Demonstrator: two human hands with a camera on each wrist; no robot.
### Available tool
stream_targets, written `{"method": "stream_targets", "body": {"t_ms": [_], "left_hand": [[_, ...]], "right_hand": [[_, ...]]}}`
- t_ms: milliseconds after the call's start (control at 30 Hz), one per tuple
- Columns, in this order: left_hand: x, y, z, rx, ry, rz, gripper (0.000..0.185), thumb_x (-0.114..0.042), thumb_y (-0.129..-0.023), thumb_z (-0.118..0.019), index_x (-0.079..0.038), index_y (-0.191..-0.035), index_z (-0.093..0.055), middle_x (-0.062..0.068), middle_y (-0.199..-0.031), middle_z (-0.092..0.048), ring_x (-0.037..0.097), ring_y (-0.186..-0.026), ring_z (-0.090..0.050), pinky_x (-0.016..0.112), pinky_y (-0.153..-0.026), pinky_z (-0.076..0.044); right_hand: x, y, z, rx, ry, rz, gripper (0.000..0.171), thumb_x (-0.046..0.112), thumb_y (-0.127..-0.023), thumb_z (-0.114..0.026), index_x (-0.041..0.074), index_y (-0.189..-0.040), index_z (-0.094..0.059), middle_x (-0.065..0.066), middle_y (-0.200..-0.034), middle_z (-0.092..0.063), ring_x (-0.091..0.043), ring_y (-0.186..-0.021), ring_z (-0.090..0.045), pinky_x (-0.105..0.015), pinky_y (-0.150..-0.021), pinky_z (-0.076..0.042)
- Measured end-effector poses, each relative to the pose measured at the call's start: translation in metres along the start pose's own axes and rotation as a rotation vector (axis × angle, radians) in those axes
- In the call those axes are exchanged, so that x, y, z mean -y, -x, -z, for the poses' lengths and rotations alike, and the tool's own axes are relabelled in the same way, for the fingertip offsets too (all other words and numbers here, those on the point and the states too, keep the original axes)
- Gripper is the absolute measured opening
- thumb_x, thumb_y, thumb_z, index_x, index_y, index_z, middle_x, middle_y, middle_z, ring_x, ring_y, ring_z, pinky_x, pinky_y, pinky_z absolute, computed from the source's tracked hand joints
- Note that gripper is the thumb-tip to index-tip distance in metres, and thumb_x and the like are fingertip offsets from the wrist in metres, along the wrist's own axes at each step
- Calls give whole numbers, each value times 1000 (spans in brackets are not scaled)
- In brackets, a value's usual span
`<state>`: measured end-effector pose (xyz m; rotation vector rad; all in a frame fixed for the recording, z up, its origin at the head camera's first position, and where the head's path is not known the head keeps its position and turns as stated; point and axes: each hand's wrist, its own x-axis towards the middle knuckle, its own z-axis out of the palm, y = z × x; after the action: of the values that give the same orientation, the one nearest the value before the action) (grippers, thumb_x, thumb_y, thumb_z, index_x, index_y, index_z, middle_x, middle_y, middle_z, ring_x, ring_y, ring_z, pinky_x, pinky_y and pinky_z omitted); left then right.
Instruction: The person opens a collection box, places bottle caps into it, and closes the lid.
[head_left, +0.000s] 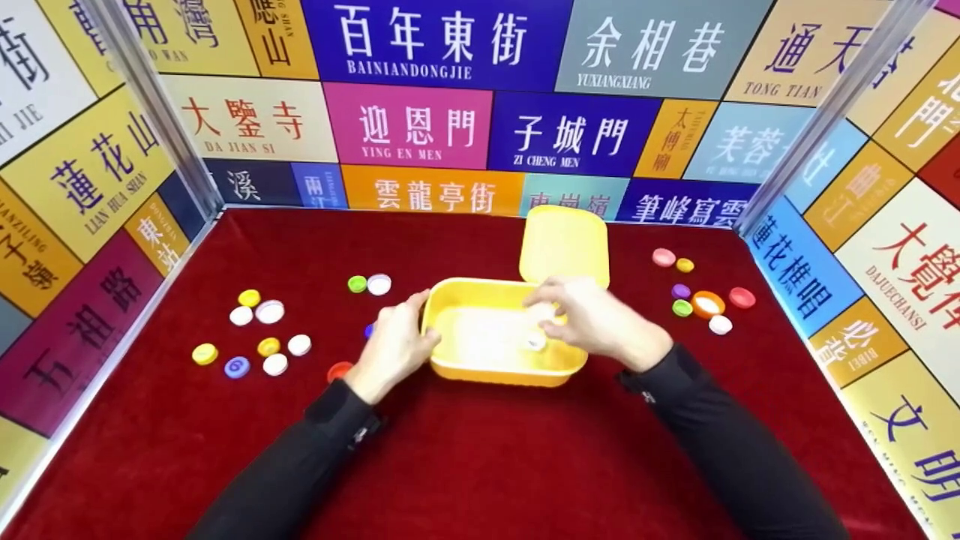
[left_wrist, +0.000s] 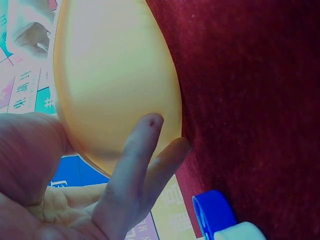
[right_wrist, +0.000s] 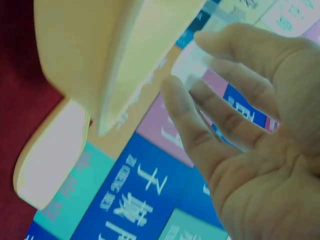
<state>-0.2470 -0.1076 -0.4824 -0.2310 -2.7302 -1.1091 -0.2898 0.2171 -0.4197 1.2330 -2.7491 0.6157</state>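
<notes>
White bottle cap (head_left: 535,341) shows just below the parted fingertips of the nearer right hand (head_left: 592,313), inside the yellow plastic box (head_left: 502,374), whose long axis runs rightward from the left hand (head_left: 397,335) gripping its end.

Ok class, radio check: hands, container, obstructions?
Left hand grips yellow container, left end. Right hand over right end, grip unclear. White cap beneath, blurred. Yellow lid off, behind; no obstruction seen.

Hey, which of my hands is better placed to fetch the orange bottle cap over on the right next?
Probably your right hand: it is nearer the orange bottle cap. Your left hand is farther away, gripping the opposite side of the yellow container.
</notes>
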Motion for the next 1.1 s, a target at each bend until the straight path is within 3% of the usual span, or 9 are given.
{"method": "stream_targets", "body": {"t_ms": [233, 433, 767, 1100], "left_hand": [[1, -1, 0, 0, -1, 5, 64, -3, -100, -79, 9, -161, -62, 32, -150, -75, 40, -119, -83, 52, -109, -69], [2, -1, -1, 11, 10, 15, 63, -4, -100, -78, 8, -160, -63, 29, -148, -77, 39, -115, -84, 52, -105, -70], [3, -2, -1, 24, 11, 34, 63, -5, -101, -78, 8, -160, -63, 28, -148, -78, 35, -110, -83, 49, -99, -71], [2, -2, -1, 23, 4, 31, 63, -5, -100, -79, 8, -160, -64, 28, -148, -78, 37, -113, -83, 50, -102, -71]], "right_hand": [[9, -7, -19, 118, -17, 95, 29, 2, -97, -85, 1, -126, -86, -20, -117, -84, -38, -98, -81, -49, -87, -71], [12, -11, -30, 179, 22, 140, 28, 1, -95, -86, 2, -123, -88, -17, -113, -86, -33, -101, -80, -47, -90, -70], [12, -14, -37, 195, 24, 151, 29, 4, -94, -91, 3, -124, -89, -16, -114, -88, -33, -98, -80, -47, -89, -70], [14, -13, -31, 180, -5, 123, 28, 4, -97, -90, 2, -125, -88, -20, -115, -85, -36, -103, -81, -49, -92, -71]]}}
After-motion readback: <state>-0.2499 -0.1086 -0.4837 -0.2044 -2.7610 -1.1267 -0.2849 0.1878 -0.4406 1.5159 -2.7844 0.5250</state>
